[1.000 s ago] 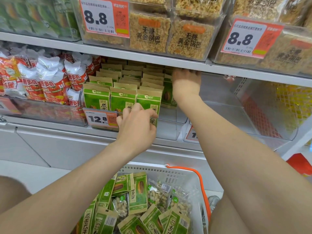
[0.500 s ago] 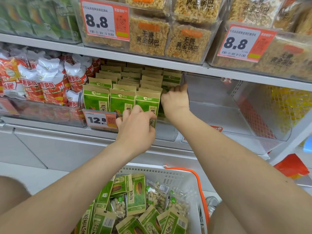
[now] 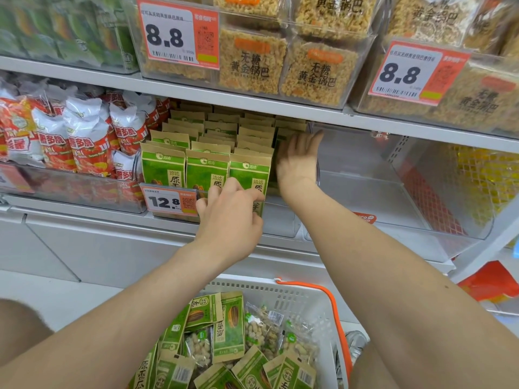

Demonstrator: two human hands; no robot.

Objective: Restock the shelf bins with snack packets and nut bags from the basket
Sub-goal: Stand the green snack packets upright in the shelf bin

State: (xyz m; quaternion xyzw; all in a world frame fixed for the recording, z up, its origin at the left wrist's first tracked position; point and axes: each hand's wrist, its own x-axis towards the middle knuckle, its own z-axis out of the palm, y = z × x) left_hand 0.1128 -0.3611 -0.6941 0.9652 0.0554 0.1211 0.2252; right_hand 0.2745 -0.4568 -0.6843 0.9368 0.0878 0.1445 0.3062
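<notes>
**Step in hand.** We read this as squaring up the sunflower seed packets (image 3: 206, 169) in the shelf bin (image 3: 278, 220). We judge the restock as partly done, since the basket (image 3: 252, 287) below the shelf holds stock.

**Hand state.** The left hand (image 3: 230, 220) sits at the bin front with bent fingers against the front right packet (image 3: 248, 171). We cannot tell whether it pinches that packet. The right hand (image 3: 297, 161) is blurred, with its fingers straight and slightly spread and its palm at the right flank of the packet rows.

**Next move (our judgement).** Free 1 hand, lower it to the basket, take 1 of the basket seed packets (image 3: 229, 329) and slot it upright into the bin without toppling the front row. The peanut bags (image 3: 261, 329) probably belong in the transparent bin (image 3: 421, 192) just to the right.

**Count.**
- Hands: 2.
- Baskets: 1.
- Front row of the bin: 3 packets.
- Columns behind the front row: 3, plus a 4th partly hidden by the right hand. We cannot count the depth.
- Basket contents in view: at least 8 seed packets and at least 3 peanut bags.
- Price tags: 1 at 12.8 (image 3: 168, 202), and 2 at 8.8 (image 3: 178, 35).
</notes>
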